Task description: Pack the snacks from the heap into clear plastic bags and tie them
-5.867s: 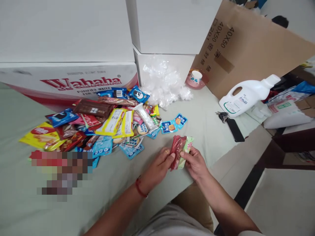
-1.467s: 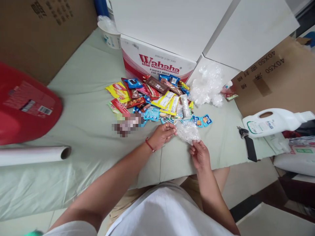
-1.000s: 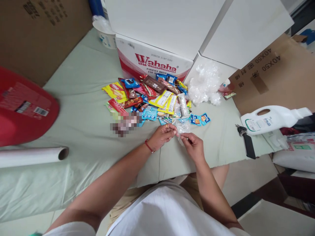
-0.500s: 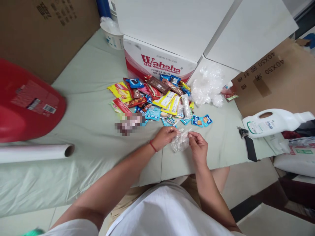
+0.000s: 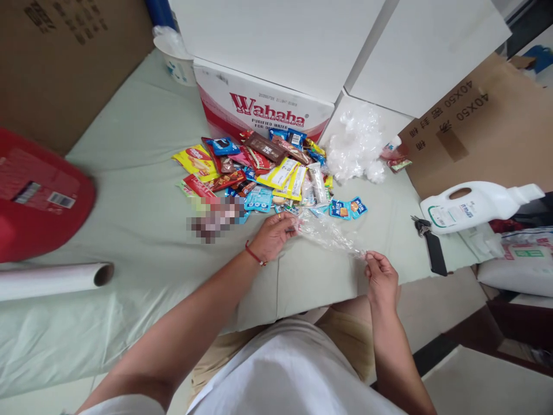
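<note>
Clear crinkled plastic film (image 5: 329, 233) stretches between the left hand (image 5: 275, 235) and right hand (image 5: 383, 278), each pinching one end (thin red cord bracelet (image 5: 254, 255) on the left wrist), over pale-green cloth (image 5: 322, 282) near a heap of colourful snack packets (image 5: 283, 177)

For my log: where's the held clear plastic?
Right of centre in the head view, the clear plastic stretches between left hand and right hand, beside the snack pile.
</note>
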Demonstrator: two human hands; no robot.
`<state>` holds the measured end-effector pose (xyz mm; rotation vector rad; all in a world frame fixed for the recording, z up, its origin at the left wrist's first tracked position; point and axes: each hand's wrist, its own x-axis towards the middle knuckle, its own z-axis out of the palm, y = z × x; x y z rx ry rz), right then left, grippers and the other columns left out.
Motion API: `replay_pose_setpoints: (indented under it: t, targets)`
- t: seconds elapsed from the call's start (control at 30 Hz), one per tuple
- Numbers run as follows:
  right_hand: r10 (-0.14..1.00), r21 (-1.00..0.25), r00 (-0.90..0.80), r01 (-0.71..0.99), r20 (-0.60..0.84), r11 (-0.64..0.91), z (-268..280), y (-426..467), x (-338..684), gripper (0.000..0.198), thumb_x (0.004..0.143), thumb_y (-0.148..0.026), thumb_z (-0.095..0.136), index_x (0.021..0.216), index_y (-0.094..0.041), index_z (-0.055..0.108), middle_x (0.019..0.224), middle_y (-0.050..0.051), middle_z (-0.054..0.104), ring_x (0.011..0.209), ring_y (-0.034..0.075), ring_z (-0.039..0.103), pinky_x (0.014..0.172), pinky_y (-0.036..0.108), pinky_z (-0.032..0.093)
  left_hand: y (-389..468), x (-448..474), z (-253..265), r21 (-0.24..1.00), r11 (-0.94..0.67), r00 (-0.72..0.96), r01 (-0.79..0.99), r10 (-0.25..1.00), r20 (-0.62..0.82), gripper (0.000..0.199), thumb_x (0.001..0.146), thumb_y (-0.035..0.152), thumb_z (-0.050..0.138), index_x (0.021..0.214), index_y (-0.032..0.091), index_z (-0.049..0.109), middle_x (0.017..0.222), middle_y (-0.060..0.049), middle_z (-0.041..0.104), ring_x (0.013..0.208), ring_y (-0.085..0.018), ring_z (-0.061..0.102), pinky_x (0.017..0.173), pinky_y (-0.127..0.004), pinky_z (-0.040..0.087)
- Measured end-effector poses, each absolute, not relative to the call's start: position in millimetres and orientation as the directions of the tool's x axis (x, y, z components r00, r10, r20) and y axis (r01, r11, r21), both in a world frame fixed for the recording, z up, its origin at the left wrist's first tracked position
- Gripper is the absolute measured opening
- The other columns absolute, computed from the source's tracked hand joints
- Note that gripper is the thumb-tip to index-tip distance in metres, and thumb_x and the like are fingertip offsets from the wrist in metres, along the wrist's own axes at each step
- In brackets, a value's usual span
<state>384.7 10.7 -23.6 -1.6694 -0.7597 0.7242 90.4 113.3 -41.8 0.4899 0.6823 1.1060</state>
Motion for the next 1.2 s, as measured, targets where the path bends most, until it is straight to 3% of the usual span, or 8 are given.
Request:
replay_pose_setpoints:
  t: [0.17, 0.3, 0.43, 0.57, 0.77, 0.83, 0.97, 1.2]
  targets:
    - [0.732, -0.821, 0.655, 0.514, 0.188, -0.248, -13.3, 8.6, 404.0, 0.04, 0.079, -0.047, 0.075, 0.107, -0.018, 0.074, 0.087, 0.005, 0.071, 0.066, 0.015, 0.055, 0.062, 0.029, 0.043, 110.5, 92.6, -41.9, 0.682, 0.363, 0.296, -0.635, 0.93, -0.219, 0.031, 0.064, 0.033, 0.093, 0.079, 0.017, 0.07, 0.082, -0.002, 0.07, 0.078, -0.013, 0.063, 0.073, -0.026, 0.048]
    - [0.826, -0.826, 0.449, 0.562, 0.342, 0.037, 14.9, 29.6, 367.5, 0.026, 0.091, -0.042, 0.069, 0.102, -0.019, 0.073, 0.094, 0.006, 0.072, 0.083, 0.019, 0.066, 0.077, 0.033, 0.052, 107.7, 95.1, -43.0, 0.728, 0.341, 0.312, -0.594, 0.932, -0.182, 0.032, 0.062, 0.032, 0.094, 0.079, 0.017, 0.071, 0.085, -0.002, 0.071, 0.077, -0.013, 0.063, 0.073, -0.027, 0.048]
    - [0.87, -0.681, 0.109, 0.672, 0.481, 0.292, 38.0, 67.6, 320.1, 0.023, 0.095, -0.036, 0.066, 0.114, -0.024, 0.072, 0.12, 0.009, 0.067, 0.075, 0.015, 0.061, 0.071, 0.032, 0.053, 105.8, 95.6, -43.6, 0.772, 0.325, 0.331, -0.546, 0.93, -0.158, 0.03, 0.06, 0.029, 0.093, 0.078, 0.016, 0.072, 0.088, -0.004, 0.072, 0.081, -0.014, 0.062, 0.076, -0.028, 0.048]
    - [0.916, -0.663, -0.169, 0.644, 0.363, 0.381, 37.2, 106.7, 294.5, 0.043, 0.089, -0.034, 0.072, 0.132, -0.028, 0.065, 0.141, 0.01, 0.058, 0.061, 0.01, 0.05, 0.062, 0.032, 0.052, 105.3, 95.4, -42.8, 0.777, 0.304, 0.34, -0.551, 0.932, -0.124, 0.027, 0.059, 0.024, 0.09, 0.075, 0.016, 0.071, 0.086, -0.004, 0.071, 0.081, -0.014, 0.062, 0.074, -0.027, 0.046]
    - [0.901, -0.648, -0.041, 0.681, 0.432, 0.342, 28.0, 106.1, 289.0, 0.014, 0.097, -0.034, 0.064, 0.104, -0.024, 0.071, 0.101, 0.004, 0.068, 0.063, 0.013, 0.052, 0.066, 0.032, 0.05, 107.2, 96.0, -42.5, 0.754, 0.337, 0.349, -0.563, 0.925, -0.153, 0.026, 0.056, 0.017, 0.085, 0.072, 0.016, 0.065, 0.088, -0.005, 0.073, 0.083, -0.016, 0.064, 0.075, -0.027, 0.047]
    - [0.899, -0.624, -0.143, 0.674, 0.414, 0.395, 23.7, 91.4, 287.4, 0.013, 0.098, -0.034, 0.065, 0.103, -0.025, 0.072, 0.092, 0.003, 0.068, 0.072, 0.017, 0.058, 0.07, 0.034, 0.051, 108.1, 96.9, -43.2, 0.745, 0.342, 0.352, -0.573, 0.923, -0.153, 0.025, 0.055, 0.017, 0.084, 0.071, 0.016, 0.064, 0.086, -0.004, 0.073, 0.078, -0.014, 0.063, 0.072, -0.027, 0.047]
    - [0.831, -0.523, -0.421, 0.646, 0.364, 0.556, 3.8, 62.4, 281.6, 0.018, 0.097, -0.026, 0.064, 0.112, -0.028, 0.074, 0.111, 0.008, 0.072, 0.103, 0.025, 0.063, 0.089, 0.043, 0.053, 109.2, 97.7, -44.3, 0.729, 0.376, 0.373, -0.571, 0.911, -0.177, 0.022, 0.059, 0.02, 0.081, 0.071, 0.016, 0.064, 0.085, -0.004, 0.073, 0.074, -0.014, 0.064, 0.073, -0.028, 0.05]
    - [0.883, -0.63, -0.301, 0.619, 0.361, 0.469, -12.3, 42.6, 290.9, 0.019, 0.098, -0.022, 0.057, 0.104, -0.028, 0.074, 0.105, 0.007, 0.074, 0.098, 0.024, 0.065, 0.089, 0.045, 0.054, 107.5, 97.6, -46.0, 0.769, 0.376, 0.361, -0.518, 0.91, -0.202, 0.03, 0.067, 0.03, 0.088, 0.082, 0.017, 0.066, 0.088, -0.004, 0.073, 0.08, -0.016, 0.069, 0.079, -0.032, 0.054]
